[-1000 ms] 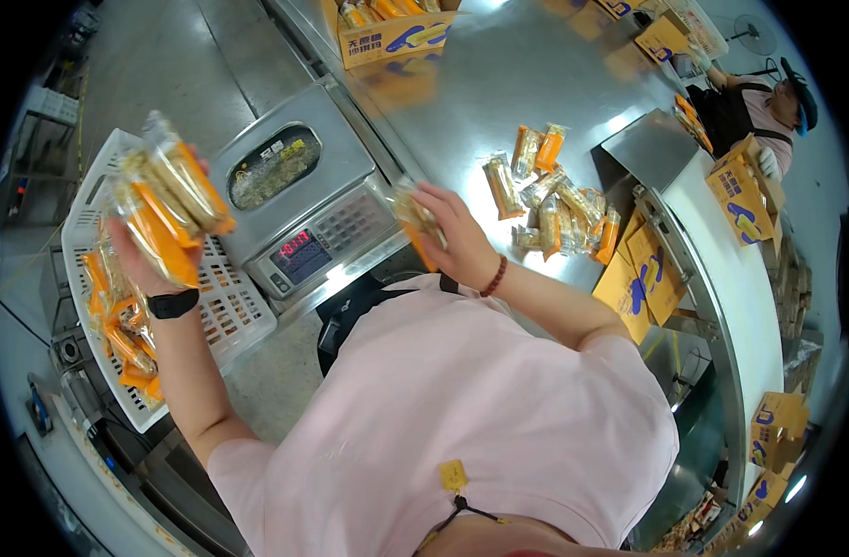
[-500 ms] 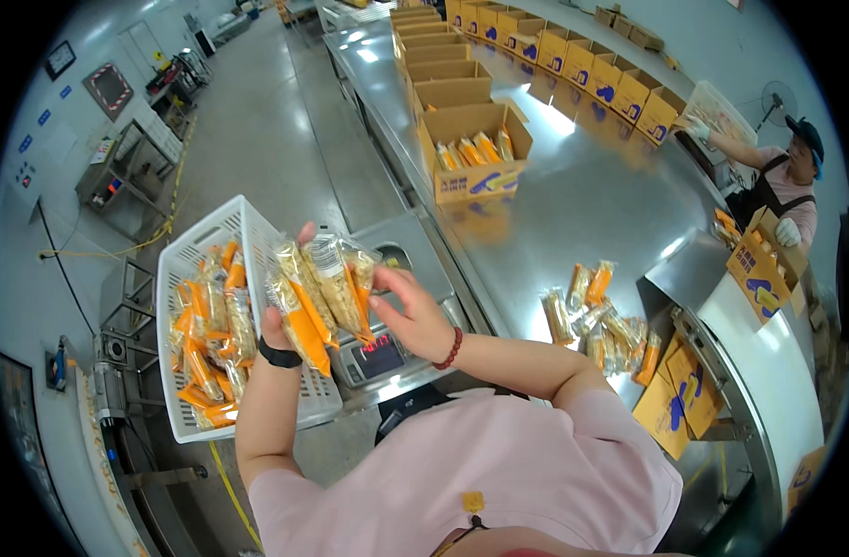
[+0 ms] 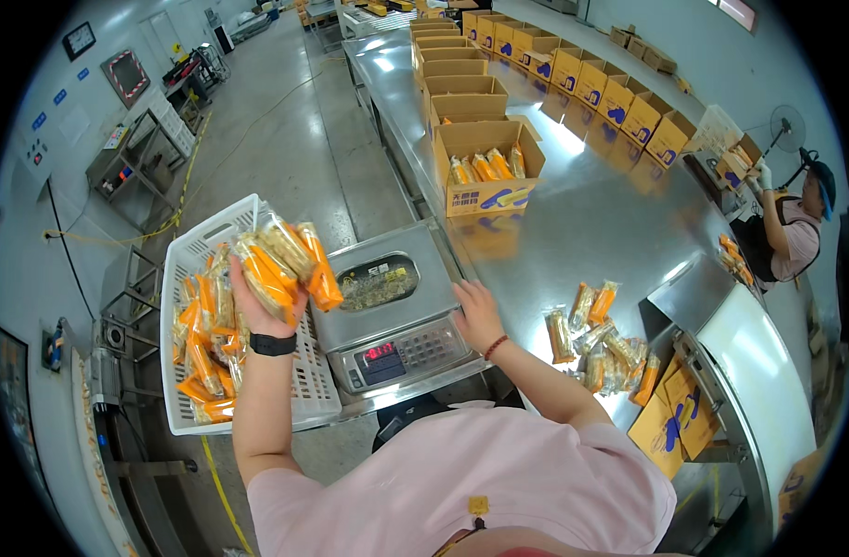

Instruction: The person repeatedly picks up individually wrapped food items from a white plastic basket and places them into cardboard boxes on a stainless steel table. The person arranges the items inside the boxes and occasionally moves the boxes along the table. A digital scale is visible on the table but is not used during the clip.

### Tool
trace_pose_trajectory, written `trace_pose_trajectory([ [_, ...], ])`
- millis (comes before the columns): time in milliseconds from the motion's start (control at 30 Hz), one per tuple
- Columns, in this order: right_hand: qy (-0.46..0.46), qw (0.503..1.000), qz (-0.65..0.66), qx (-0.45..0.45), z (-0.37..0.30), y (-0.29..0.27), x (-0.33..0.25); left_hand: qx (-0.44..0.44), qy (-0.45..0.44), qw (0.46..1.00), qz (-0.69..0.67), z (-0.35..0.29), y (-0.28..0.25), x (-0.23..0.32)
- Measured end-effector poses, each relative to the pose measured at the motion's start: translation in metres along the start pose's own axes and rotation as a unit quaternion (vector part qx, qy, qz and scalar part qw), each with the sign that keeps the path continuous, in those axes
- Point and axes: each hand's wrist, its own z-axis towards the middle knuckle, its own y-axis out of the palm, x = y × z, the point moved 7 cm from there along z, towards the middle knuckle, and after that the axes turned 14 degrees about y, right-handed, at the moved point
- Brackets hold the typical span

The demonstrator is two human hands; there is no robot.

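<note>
My left hand (image 3: pixel 263 311) holds a bunch of snack packets (image 3: pixel 274 271) in clear and orange wrappers, above the white slotted crate (image 3: pixel 315 376). More packets (image 3: pixel 201 339) of the same kind fill the crate's left side. My right hand (image 3: pixel 478 316), with no packet in it, has its fingers stretched out beside the right edge of a steel weighing scale (image 3: pixel 406 345). Red digits glow on the scale's panel, and crumbs lie in its recessed top. Whether the right fingertips touch the scale or the table is hard to tell.
An open carton (image 3: pixel 487 197) with packets in it heads a row of cartons along the steel table (image 3: pixel 582 218). A second carton row (image 3: pixel 619 97) lines the far side. Loose packets (image 3: pixel 599 339) and flattened cartons (image 3: pixel 677 413) lie at right. A co-worker (image 3: pixel 786 227) handles a carton.
My left hand has shifted left over the crate with the packets. My right hand has left them and moved right, to the scale's edge. The co-worker has lifted a carton.
</note>
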Motion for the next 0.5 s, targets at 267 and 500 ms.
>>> trace_pose_trajectory([
  [267,0.051,0.986,-0.160,-0.024,-0.059,0.015,0.101,0.087,0.014,0.996,-0.014,0.003,-0.013,0.015],
  [500,0.069,0.985,-0.159,-0.024,-0.059,0.014,0.099,0.087,0.001,0.996,-0.006,0.002,-0.013,0.011],
])
